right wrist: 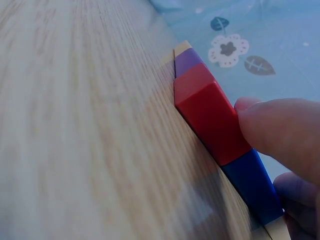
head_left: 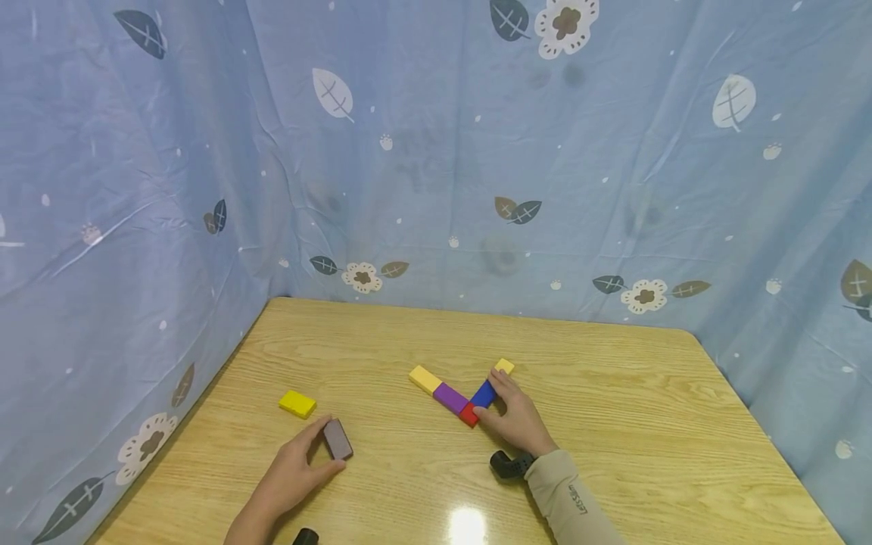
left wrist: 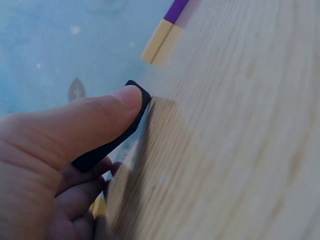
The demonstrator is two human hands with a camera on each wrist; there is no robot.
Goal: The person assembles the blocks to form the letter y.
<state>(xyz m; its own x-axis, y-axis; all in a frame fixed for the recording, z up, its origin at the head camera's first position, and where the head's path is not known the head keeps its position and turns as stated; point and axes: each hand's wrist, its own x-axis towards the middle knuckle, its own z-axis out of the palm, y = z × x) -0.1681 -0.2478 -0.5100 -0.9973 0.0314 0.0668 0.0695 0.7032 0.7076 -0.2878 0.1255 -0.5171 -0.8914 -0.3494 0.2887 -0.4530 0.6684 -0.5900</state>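
Observation:
My left hand (head_left: 289, 473) pinches a dark grey-brown block (head_left: 337, 439) end to end between thumb and fingers; in the left wrist view this block (left wrist: 107, 146) looks almost black. My right hand (head_left: 518, 420) grips a row of blocks. Its thumb touches the red block (right wrist: 207, 112) at the corner, while its fingers reach along the blue block (right wrist: 253, 187) toward a yellow block (head_left: 505, 365) at the far end. From the red corner a second row runs up and left: a purple block (head_left: 450, 398), then a pale yellow block (head_left: 425, 379). Together the rows form a V.
A bright yellow block (head_left: 297, 404) lies apart on the left of the wooden table (head_left: 381, 492), beyond my left hand. Blue patterned curtain (head_left: 436, 151) hangs along the table's back and sides. A black strap with a camera (head_left: 511, 464) sits on my right wrist.

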